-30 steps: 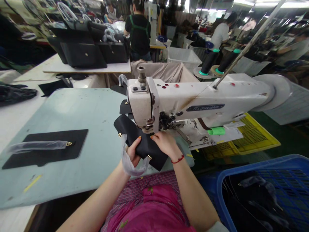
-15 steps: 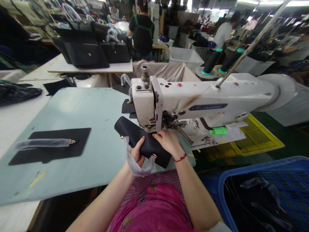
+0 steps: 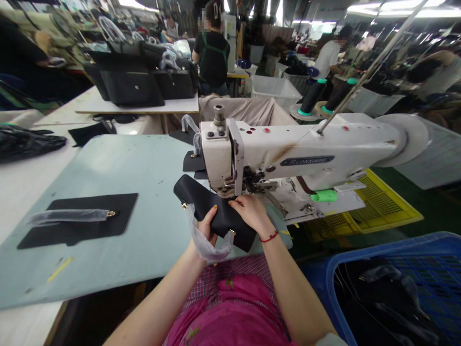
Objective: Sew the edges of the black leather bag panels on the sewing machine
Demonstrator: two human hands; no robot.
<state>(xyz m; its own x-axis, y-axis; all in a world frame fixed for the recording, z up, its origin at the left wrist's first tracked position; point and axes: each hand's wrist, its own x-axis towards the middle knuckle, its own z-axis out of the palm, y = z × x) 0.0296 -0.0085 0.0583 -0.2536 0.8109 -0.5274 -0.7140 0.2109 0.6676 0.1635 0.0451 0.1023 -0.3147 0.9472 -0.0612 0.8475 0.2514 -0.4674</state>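
A black bag panel (image 3: 226, 218) lies curved under the head of a white sewing machine (image 3: 266, 149). Its handle (image 3: 212, 250), wrapped in clear plastic, hangs from gold rings on the near side. My left hand (image 3: 207, 228) grips the panel's near edge, thumb on top and fingers underneath, with the handle looped around the wrist. Close to the presser foot, my right hand (image 3: 252, 211) pinches the panel's upper edge. The needle itself is hidden behind the machine head and fingers.
Another black panel with a wrapped handle (image 3: 79, 218) lies flat on the green table mat (image 3: 154, 202). Finished-looking black bags (image 3: 129, 81) stand behind. To my right are a blue basket (image 3: 334, 269) holding black pieces and a yellow crate (image 3: 389, 202). Co-workers work farther back.
The view has shifted slightly. Both hands keep nearly the same grip on the panel, which stays under the machine head with little visible movement.
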